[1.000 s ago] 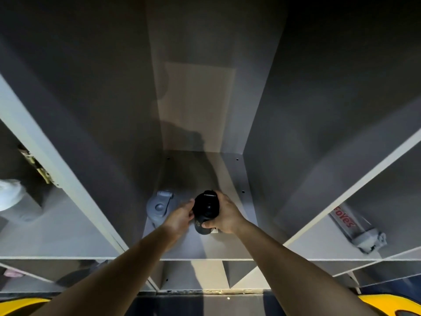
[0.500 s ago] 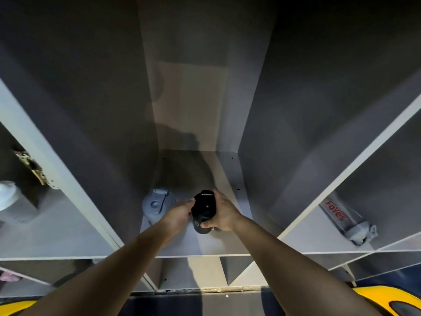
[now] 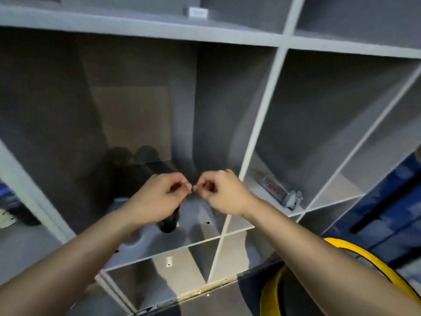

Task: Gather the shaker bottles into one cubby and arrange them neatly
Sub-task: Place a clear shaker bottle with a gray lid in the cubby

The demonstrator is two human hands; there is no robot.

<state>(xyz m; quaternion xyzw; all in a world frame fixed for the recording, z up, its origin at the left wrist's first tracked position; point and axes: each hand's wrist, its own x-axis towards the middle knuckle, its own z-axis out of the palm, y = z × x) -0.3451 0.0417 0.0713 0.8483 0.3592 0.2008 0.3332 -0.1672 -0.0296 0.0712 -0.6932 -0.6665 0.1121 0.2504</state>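
Left hand [image 3: 159, 201]: fingers curled, empty.
Right hand [image 3: 224, 193]: the same.
Black cylindrical shaker bottle [image 3: 168, 223]: upright, blurred, possibly glossy plastic, on the matte grey cubby floor [image 3: 198, 215].

1. grey all over the shelf unit [image 3: 262, 124], with paler grey front edges.
2. black on the shaker bottle [image 3: 168, 222] in the middle cubby.
3. clear with red lettering and a grey lid on the bottle [image 3: 279, 190] lying in the right cubby.
4. bright yellow on the curved rim [image 3: 373, 265] at lower right.
5. dark blue on the blurred object [image 3: 387, 201] at far right.
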